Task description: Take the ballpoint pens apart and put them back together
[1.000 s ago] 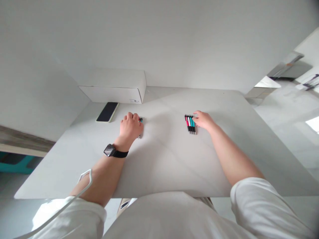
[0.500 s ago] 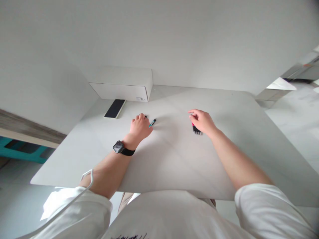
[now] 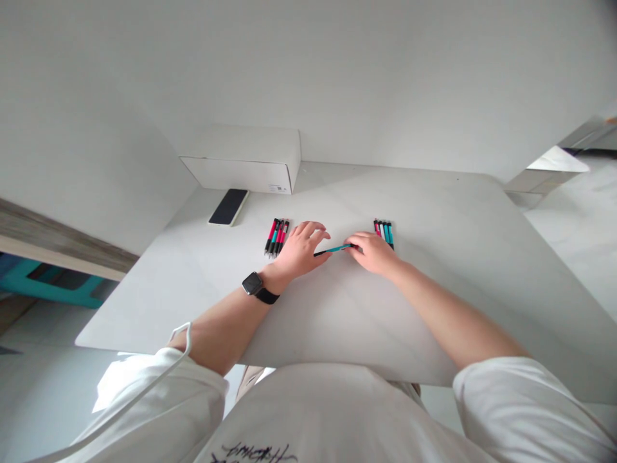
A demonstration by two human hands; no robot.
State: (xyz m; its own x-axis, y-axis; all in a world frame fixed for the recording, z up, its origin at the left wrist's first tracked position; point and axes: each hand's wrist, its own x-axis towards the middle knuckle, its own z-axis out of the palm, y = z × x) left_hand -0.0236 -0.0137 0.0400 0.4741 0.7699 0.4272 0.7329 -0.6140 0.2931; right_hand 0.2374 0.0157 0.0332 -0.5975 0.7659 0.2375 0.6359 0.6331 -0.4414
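Pinching a teal pen (image 3: 339, 248) with the right hand (image 3: 375, 253); holding the left hand (image 3: 299, 251) spread at the opposite end, beside other pens (image 3: 275, 237).

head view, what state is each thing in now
right hand, closed on teal pen
teal pen, gripped near one end
left hand, open
left pens, lying side by side
right pens, side by side, partly hidden
phone, flat, screen dark
box, shut
watch, worn, screen dark
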